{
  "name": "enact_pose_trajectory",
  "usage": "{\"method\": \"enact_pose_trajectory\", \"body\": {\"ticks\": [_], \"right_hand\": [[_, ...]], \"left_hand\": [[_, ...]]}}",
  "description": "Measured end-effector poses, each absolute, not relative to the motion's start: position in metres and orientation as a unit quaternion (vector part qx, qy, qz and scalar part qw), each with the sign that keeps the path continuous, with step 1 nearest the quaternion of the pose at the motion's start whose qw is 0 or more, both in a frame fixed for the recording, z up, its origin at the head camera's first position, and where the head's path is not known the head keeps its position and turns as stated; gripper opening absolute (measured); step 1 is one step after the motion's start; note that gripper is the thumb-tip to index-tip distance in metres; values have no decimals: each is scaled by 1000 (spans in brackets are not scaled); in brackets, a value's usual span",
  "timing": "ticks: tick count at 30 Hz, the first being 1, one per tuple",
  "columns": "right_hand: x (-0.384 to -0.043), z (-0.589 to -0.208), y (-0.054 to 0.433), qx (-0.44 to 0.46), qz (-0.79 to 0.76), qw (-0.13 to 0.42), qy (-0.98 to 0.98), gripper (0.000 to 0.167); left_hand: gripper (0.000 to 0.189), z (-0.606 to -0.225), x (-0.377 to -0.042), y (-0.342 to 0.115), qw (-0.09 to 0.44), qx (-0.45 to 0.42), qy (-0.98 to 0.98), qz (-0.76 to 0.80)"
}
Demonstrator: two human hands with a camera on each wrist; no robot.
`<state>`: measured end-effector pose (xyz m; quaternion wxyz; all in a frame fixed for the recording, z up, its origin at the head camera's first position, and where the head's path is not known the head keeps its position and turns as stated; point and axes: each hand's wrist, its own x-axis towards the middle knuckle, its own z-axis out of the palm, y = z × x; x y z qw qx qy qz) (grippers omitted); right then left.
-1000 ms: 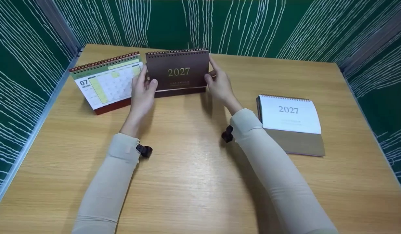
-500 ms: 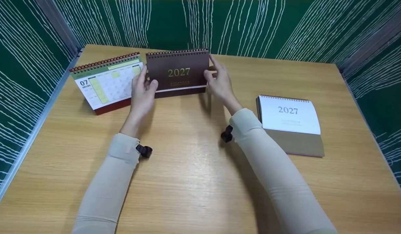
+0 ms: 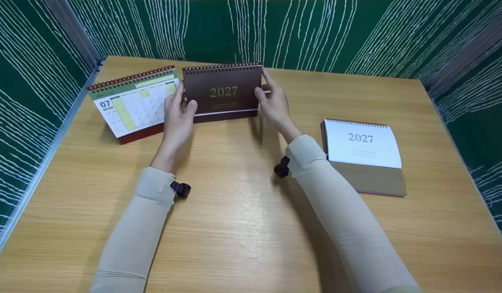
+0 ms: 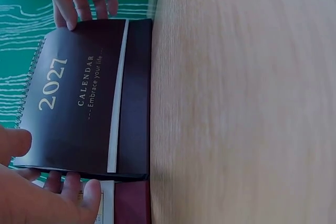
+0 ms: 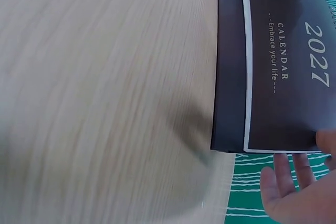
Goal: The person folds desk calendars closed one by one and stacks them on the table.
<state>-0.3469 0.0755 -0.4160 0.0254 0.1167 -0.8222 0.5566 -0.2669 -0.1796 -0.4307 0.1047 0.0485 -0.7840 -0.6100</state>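
A dark brown spiral-bound desk calendar (image 3: 223,87) with a gold 2027 on its cover stands upright at the back of the table. My left hand (image 3: 179,118) holds its left side, thumb at the front and fingers along the edge. On the opposite side, my right hand (image 3: 276,106) grips the edge, with the thumb on the cover and the other fingers partly hidden behind. The right wrist view shows the cover (image 5: 286,66) bowed slightly off its dark base. Close against the left hand stands a green and white desk calendar (image 3: 133,106) with a red base, open at 07.
A white 2027 desk calendar (image 3: 363,142) with a tan base rests on the right of the wooden table (image 3: 234,224), beside my right forearm. Green panels with white streaks (image 3: 308,36) rise along the back and both sides.
The brown calendar's top edge has tipped slightly lower toward me. My right hand and forearm have shifted a little to the left. The left hand stays where it was.
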Motion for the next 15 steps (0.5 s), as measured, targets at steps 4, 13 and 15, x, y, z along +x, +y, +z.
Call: {"method": "enact_pose_trajectory", "body": {"ticks": [4, 13, 15], "right_hand": [[-346, -418, 73, 111, 558, 38, -821, 60], [-340, -421, 69, 90, 565, 61, -818, 58], [-339, -421, 69, 90, 568, 66, -815, 58]], "left_hand": [[64, -431, -266, -179, 106, 48, -788, -604], [61, -430, -266, -178, 113, 61, -793, -596], [60, -429, -266, -178, 116, 60, -793, -596]]}}
